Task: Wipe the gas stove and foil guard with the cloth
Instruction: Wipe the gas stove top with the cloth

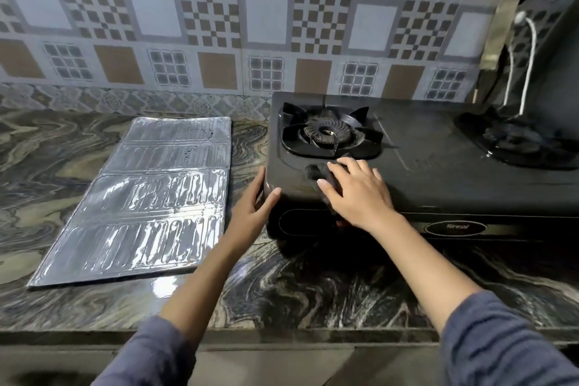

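Observation:
A black two-burner gas stove (438, 172) stands on the marble counter at the right. My right hand (354, 191) presses a dark cloth (316, 171) flat on the stove top, just in front of the left burner (329, 133). My left hand (255, 205) grips the stove's front left corner, thumb on top. The silver foil guard (147, 200) lies flat on the counter to the left of the stove, apart from both hands.
The patterned tile wall (219, 25) rises behind the counter. A white cord (529, 63) hangs over the right burner (513, 141) beside a dark panel. The counter's front edge (282, 335) runs just below my forearms.

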A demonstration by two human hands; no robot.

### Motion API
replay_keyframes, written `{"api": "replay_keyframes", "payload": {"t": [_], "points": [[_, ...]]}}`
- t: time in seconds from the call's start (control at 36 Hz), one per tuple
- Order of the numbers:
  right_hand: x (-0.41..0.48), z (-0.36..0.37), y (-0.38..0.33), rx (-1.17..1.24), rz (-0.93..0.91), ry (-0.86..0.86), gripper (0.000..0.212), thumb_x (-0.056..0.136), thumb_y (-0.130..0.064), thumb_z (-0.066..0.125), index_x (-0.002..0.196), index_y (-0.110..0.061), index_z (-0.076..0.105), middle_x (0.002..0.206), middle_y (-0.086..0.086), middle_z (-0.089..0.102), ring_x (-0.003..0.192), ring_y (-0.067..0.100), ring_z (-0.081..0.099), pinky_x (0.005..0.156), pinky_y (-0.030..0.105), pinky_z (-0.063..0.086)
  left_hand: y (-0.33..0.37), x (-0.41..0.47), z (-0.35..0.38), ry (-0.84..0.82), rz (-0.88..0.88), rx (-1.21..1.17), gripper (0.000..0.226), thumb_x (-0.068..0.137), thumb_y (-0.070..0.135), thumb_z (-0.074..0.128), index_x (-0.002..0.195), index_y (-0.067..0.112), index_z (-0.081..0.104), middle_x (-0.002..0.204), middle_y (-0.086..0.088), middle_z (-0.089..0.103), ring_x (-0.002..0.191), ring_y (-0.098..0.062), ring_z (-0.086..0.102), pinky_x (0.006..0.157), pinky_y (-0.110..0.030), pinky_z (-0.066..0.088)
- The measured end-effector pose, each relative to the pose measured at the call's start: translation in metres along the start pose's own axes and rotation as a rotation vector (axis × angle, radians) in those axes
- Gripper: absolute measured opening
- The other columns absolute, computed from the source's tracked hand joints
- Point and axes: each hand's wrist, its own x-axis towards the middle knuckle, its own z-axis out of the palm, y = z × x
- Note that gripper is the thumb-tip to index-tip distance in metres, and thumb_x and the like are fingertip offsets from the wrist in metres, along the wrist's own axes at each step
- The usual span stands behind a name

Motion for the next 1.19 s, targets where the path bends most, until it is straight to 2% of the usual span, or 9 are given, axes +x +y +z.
{"api": "replay_keyframes", "payload": {"t": [0.06,0.17,0.25,0.33,0.44,0.53,0.75,0.89,1.19], "points": [[-0.001,0.004,0.003,-0.005,-0.044,0.023,0.060,0.092,-0.056,0.026,0.139,-0.021,0.039,0.149,-0.002,0.036,0.139,0.017,0.027,0.112,0.037,0.021,-0.001,-0.006,0.004,0.002,0.000,0.000,0.060,0.095,0.023,0.048,0.147,0.024,0.020,0.147,0.015,0.029,0.129,0.008,0.034,0.092,0.005,0.032],[-0.002,0.014,-0.003,0.020,-0.065,0.079,0.077,0.083,-0.059,0.006,0.142,-0.019,0.036,0.150,-0.005,0.036,0.141,0.011,0.025,0.117,0.032,0.011,-0.005,-0.011,0.011,-0.001,-0.006,-0.013,0.065,0.093,0.034,0.046,0.148,0.028,0.011,0.153,0.013,0.025,0.135,0.007,0.029,0.110,-0.015,0.028],[-0.001,0.017,-0.008,0.063,-0.061,0.091,0.077,0.083,-0.058,0.004,0.143,-0.020,0.034,0.151,-0.006,0.035,0.141,0.009,0.025,0.118,0.031,0.012,-0.011,-0.012,0.015,0.037,-0.001,0.054,0.067,0.094,0.037,0.044,0.149,0.027,0.007,0.156,0.011,0.019,0.141,0.003,0.019,0.119,-0.031,0.019],[0.001,0.019,-0.014,0.074,-0.067,0.086,0.067,0.090,-0.054,0.012,0.143,-0.020,0.033,0.152,-0.005,0.033,0.142,0.010,0.023,0.117,0.030,0.010,-0.018,-0.015,0.018,0.079,0.010,0.092,0.069,0.092,0.042,0.044,0.149,0.026,0.008,0.157,0.009,0.019,0.143,-0.001,0.017,0.120,-0.037,0.019],[0.006,0.020,-0.023,0.090,-0.075,0.057,0.054,0.098,-0.046,0.026,0.145,-0.019,0.030,0.154,-0.005,0.028,0.144,0.010,0.018,0.118,0.030,0.008,-0.029,-0.020,0.024,0.096,0.026,0.144,0.063,0.095,0.036,0.043,0.149,0.021,0.014,0.156,0.005,0.021,0.143,-0.002,0.018,0.118,-0.028,0.018],[0.012,0.022,-0.030,0.101,-0.081,0.045,0.054,0.097,-0.046,0.027,0.144,-0.019,0.031,0.154,-0.004,0.028,0.144,0.011,0.018,0.118,0.031,0.009,-0.037,-0.022,0.028,0.139,0.036,0.160,0.061,0.095,0.031,0.044,0.148,0.019,0.016,0.156,0.005,0.023,0.143,-0.001,0.019,0.118,-0.024,0.018],[0.023,0.024,-0.049,0.116,-0.115,0.005,0.055,0.097,-0.044,0.027,0.145,-0.016,0.028,0.155,-0.002,0.026,0.145,0.013,0.016,0.118,0.032,0.009,-0.051,-0.026,0.036,0.194,0.019,0.126,0.065,0.091,0.042,0.044,0.148,0.022,0.018,0.155,0.006,0.026,0.141,-0.002,0.024,0.118,-0.033,0.023],[0.032,0.025,-0.060,0.124,-0.135,-0.036,0.056,0.097,-0.043,0.027,0.146,-0.014,0.027,0.155,0.000,0.025,0.145,0.014,0.015,0.119,0.033,0.009,-0.053,-0.029,0.041,0.239,-0.009,0.100,0.061,0.094,0.030,0.046,0.148,0.020,0.020,0.155,0.008,0.024,0.140,0.003,0.022,0.118,-0.026,0.020],[0.061,0.017,-0.071,0.123,-0.276,-0.225,0.058,0.098,-0.043,0.025,0.148,-0.015,0.018,0.158,0.000,0.013,0.146,0.015,0.008,0.119,0.033,0.006,-0.052,-0.033,0.047,0.265,-0.076,0.010,0.058,0.095,0.025,0.046,0.146,0.025,0.020,0.151,0.015,0.026,0.137,0.008,0.024,0.112,-0.012,0.020]]}}
